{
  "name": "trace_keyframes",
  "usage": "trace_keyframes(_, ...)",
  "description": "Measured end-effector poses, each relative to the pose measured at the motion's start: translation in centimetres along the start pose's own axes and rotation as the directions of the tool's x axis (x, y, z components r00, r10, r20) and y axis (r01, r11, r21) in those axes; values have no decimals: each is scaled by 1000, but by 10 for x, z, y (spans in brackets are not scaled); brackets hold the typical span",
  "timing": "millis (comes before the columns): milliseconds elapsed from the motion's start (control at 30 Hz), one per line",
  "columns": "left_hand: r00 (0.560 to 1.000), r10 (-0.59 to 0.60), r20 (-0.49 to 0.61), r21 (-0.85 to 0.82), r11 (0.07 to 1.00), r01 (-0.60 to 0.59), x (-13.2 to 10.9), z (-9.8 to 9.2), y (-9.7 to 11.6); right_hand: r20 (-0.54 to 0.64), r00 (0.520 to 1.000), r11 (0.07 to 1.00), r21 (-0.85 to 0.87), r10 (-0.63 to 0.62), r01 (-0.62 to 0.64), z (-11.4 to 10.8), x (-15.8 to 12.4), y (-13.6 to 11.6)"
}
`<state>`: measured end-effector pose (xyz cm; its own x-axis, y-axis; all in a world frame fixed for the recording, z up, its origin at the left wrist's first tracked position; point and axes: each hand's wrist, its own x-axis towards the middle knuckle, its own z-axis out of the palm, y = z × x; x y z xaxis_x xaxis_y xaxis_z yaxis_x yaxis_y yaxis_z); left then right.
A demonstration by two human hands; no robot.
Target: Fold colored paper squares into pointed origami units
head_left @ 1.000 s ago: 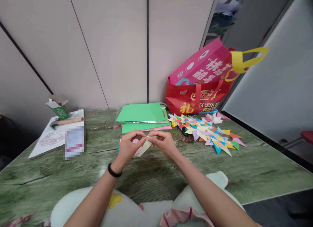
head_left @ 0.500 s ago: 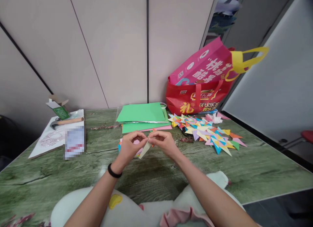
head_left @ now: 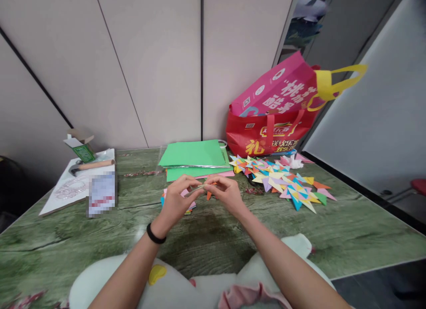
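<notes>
Between my two hands is a small pale yellow piece of paper (head_left: 199, 187), seen nearly edge-on. My left hand (head_left: 179, 198), with a black band at the wrist, pinches its left part. On the other side my right hand (head_left: 226, 194) pinches the paper's right end, fingertips almost touching those of the left. An orange folded piece (head_left: 209, 195) shows just by the right fingers. Partly hidden behind my left hand lies a small stack of coloured papers (head_left: 192, 206) on the table.
Green sheets (head_left: 193, 154) lie beyond my hands. Many folded paper pieces (head_left: 282, 178) spread at the right, before a red bag (head_left: 253, 131). At the left, a hammer (head_left: 93, 165) and a small green box (head_left: 83, 151) rest on a white board (head_left: 63, 196).
The pale paper pointed down toward me before; now it is turned up and lies nearly level between my fingertips. Both hands have barely shifted.
</notes>
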<state>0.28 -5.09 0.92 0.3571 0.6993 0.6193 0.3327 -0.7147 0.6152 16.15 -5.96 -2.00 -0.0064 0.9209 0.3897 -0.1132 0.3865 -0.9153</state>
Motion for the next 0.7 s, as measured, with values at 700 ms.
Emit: trace_keyframes(700, 977, 212, 10, 163, 964, -211, -1, 2, -13, 41, 974, 921, -320, -222, 223, 0, -1, 4)
